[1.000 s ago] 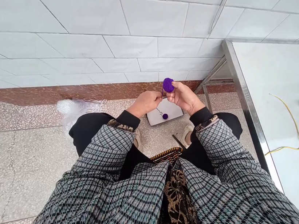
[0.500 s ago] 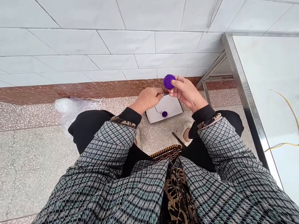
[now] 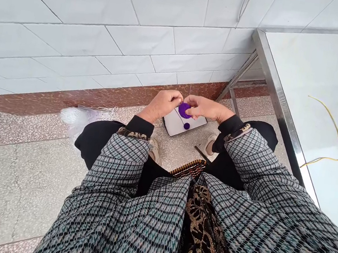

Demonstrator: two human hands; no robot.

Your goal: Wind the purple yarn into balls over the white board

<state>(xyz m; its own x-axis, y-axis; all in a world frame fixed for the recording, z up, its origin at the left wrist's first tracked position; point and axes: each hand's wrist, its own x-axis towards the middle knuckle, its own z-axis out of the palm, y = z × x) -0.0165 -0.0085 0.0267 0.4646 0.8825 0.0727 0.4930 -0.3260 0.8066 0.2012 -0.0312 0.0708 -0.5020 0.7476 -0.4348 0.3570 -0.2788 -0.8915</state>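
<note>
Between the thumb and fingers of my right hand (image 3: 204, 107) is a purple ball of yarn (image 3: 184, 110). My left hand (image 3: 166, 102) is closed in a pinch just left of the ball, on the yarn strand. Below both hands, a smaller purple yarn ball (image 3: 187, 126) rests on a white board (image 3: 173, 128) with a dark edge, lying on the floor. A dark strand runs from the small ball up toward my hands.
A woven basket (image 3: 188, 168) is close in front of my body. Clear plastic bags with white cord (image 3: 84, 117) lie on the floor at left. At right stands a metal-edged table (image 3: 280, 104) with a yellow cord (image 3: 336, 132). The tiled wall (image 3: 137, 39) is ahead.
My right hand has brought the larger yarn ball down and turned it, its fingers now over the top. My left hand has risen slightly beside it. The strand below is straighter.
</note>
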